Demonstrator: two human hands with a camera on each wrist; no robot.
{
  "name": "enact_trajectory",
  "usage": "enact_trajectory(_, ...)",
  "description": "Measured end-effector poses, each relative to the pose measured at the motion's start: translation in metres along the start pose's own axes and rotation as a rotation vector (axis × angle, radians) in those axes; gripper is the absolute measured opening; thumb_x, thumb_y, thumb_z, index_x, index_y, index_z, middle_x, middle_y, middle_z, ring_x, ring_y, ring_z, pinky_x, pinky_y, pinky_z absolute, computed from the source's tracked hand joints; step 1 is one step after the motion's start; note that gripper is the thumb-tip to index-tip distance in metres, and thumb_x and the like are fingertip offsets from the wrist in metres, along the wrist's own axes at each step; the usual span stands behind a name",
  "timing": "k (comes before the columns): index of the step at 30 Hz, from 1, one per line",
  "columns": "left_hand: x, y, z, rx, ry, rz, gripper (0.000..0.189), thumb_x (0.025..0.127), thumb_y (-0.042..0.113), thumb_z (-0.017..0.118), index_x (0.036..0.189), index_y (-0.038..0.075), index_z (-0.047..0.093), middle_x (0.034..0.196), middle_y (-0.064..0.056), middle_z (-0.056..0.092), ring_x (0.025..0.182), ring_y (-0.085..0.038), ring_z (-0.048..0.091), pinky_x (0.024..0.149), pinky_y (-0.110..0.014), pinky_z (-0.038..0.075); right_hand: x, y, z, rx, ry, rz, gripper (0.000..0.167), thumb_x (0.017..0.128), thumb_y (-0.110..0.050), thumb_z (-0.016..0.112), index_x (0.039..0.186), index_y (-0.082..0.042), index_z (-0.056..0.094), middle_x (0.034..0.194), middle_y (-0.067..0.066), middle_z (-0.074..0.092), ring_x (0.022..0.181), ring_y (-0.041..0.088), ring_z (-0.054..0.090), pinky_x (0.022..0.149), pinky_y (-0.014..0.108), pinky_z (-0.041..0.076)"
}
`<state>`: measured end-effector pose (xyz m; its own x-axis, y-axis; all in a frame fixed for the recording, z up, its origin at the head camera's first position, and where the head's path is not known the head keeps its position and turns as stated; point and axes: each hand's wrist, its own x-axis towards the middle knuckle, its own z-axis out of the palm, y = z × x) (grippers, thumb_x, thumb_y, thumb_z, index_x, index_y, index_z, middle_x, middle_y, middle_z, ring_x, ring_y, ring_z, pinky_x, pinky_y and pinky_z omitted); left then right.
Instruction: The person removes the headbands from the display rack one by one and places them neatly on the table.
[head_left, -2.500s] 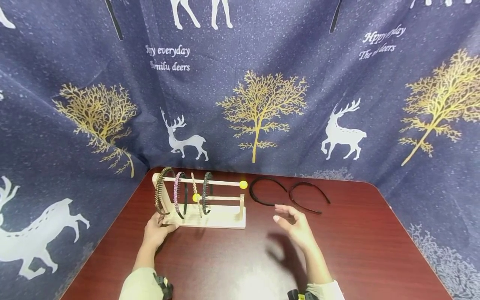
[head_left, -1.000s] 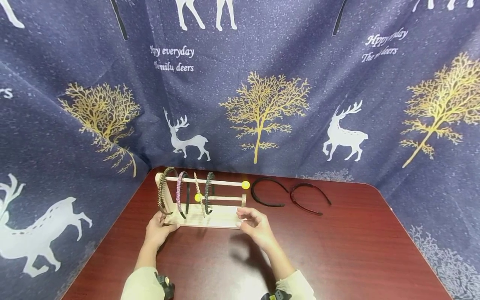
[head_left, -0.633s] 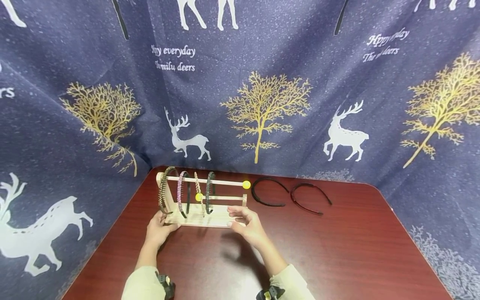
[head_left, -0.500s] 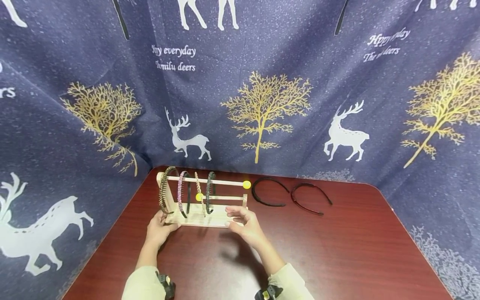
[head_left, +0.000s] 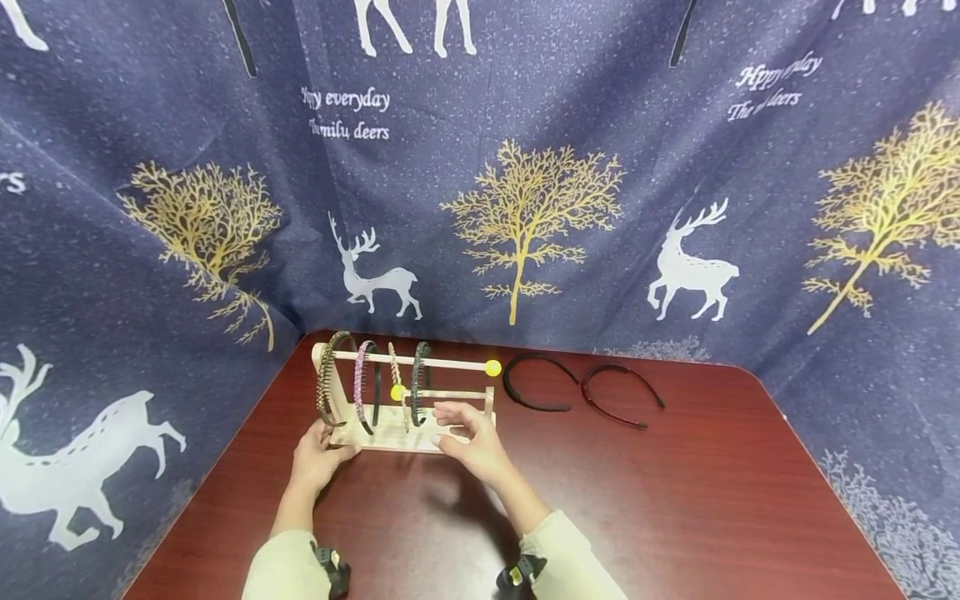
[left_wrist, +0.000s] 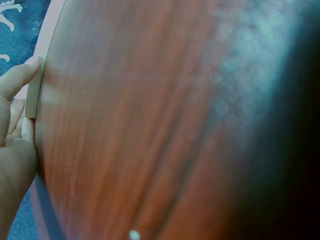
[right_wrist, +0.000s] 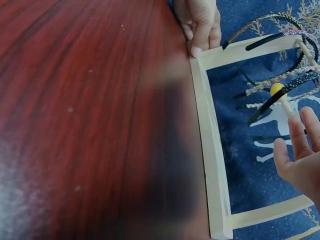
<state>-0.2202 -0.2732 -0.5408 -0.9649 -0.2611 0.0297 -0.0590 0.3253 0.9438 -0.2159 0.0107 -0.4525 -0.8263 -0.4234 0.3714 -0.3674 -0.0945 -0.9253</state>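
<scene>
My left hand (head_left: 313,458) pinches the front left corner of a pale wooden headband stand (head_left: 386,440); the left wrist view shows its thumb (left_wrist: 27,72) on the wood's edge. Several headbands hang on the stand: a gold studded one (head_left: 324,385), a pink glittery one (head_left: 359,387), a thin pale braided one (head_left: 393,367) and a dark sparkly one (head_left: 417,387). Over the base's right part is my right hand (head_left: 474,446), fingers relaxed and apart, holding nothing. Its fingertips are close to the dark sparkly headband and the lower rod in the right wrist view.
Right of the stand, a black headband (head_left: 507,390) and a dark red headband (head_left: 592,404) lie on the red-brown table (head_left: 675,500). Yellow balls cap the upper rod (head_left: 492,367) and lower rod (head_left: 397,392). A blue curtain (head_left: 600,275) hangs behind the table.
My right hand has moved left, from near the loose headbands to over the stand's base, close to the dark sparkly headband. The left hand has kept its hold on the stand's corner.
</scene>
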Motion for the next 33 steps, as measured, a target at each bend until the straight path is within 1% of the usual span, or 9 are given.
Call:
enact_trajectory(7,-0.003,0.001,-0.002,0.020,0.015,-0.001,0.062,0.071,-0.001,0.075,0.126,-0.002,0.046,0.128,-0.024,0.050,0.121,-0.033,0.045,0.099,-0.038,0.038,0.011,0.003,0.006,0.003,-0.009,-0.018,0.043,0.078,0.011,0.063,0.120,0.013,0.050,0.111,0.036,0.054,0.104,0.052,0.048,0.090,0.066,0.035)
enact_trajectory(12,-0.004,0.001,-0.002,0.022,0.013,-0.007,0.064,0.071,0.000,0.075,0.128,-0.002,0.045,0.130,-0.024,0.049,0.122,-0.034,0.043,0.101,-0.040,0.036,0.016,0.005,0.011,-0.011,0.011,-0.008,0.044,0.077,0.010,0.064,0.119,0.012,0.050,0.110,0.033,0.056,0.104,0.049,0.050,0.089,0.063,0.037)
enact_trajectory(17,-0.004,0.002,-0.003,0.016,0.003,-0.009,0.064,0.072,-0.001,0.074,0.128,-0.002,0.044,0.131,-0.025,0.047,0.123,-0.035,0.042,0.102,-0.041,0.034,0.022,0.006,0.018,-0.020,-0.005,0.008,0.045,0.078,0.007,0.064,0.121,0.011,0.049,0.110,0.029,0.057,0.105,0.046,0.050,0.091,0.062,0.036)
enact_trajectory(20,-0.003,0.003,-0.003,0.007,-0.001,-0.013,0.063,0.072,-0.001,0.074,0.129,-0.002,0.044,0.131,-0.023,0.048,0.123,-0.033,0.042,0.100,-0.037,0.036,0.024,0.005,0.020,-0.031,-0.009,0.020,0.044,0.079,0.006,0.064,0.121,0.009,0.050,0.108,0.026,0.058,0.104,0.044,0.052,0.091,0.057,0.039)
enact_trajectory(24,-0.002,0.003,-0.002,-0.014,-0.006,-0.017,0.062,0.072,-0.002,0.074,0.127,-0.002,0.045,0.131,-0.022,0.048,0.123,-0.031,0.043,0.098,-0.032,0.039,0.024,0.005,0.023,-0.020,-0.010,0.020,0.035,0.080,0.010,0.062,0.113,0.010,0.052,0.102,0.026,0.059,0.097,0.042,0.055,0.090,0.052,0.043)
enact_trajectory(27,-0.001,0.003,-0.001,-0.025,-0.009,-0.012,0.061,0.073,-0.002,0.074,0.126,-0.003,0.045,0.131,-0.024,0.048,0.123,-0.032,0.043,0.099,-0.035,0.038,0.024,0.003,0.025,-0.021,0.000,0.012,0.026,0.080,0.012,0.061,0.104,0.012,0.053,0.095,0.027,0.059,0.091,0.039,0.057,0.087,0.047,0.047)
enact_trajectory(29,-0.001,0.003,-0.001,-0.025,-0.008,-0.011,0.060,0.073,-0.002,0.074,0.125,-0.003,0.045,0.131,-0.024,0.048,0.123,-0.032,0.043,0.100,-0.038,0.037,0.024,0.002,0.025,-0.036,0.010,0.007,0.021,0.079,0.013,0.061,0.099,0.012,0.054,0.090,0.025,0.059,0.087,0.034,0.057,0.084,0.041,0.049)
enact_trajectory(33,-0.001,0.002,-0.001,-0.010,-0.010,-0.009,0.060,0.073,-0.001,0.075,0.126,-0.003,0.045,0.131,-0.024,0.048,0.122,-0.031,0.043,0.101,-0.040,0.037,0.024,0.000,0.025,-0.043,0.007,-0.005,0.016,0.080,0.013,0.060,0.094,0.013,0.053,0.084,0.024,0.057,0.081,0.026,0.055,0.075,0.030,0.049)
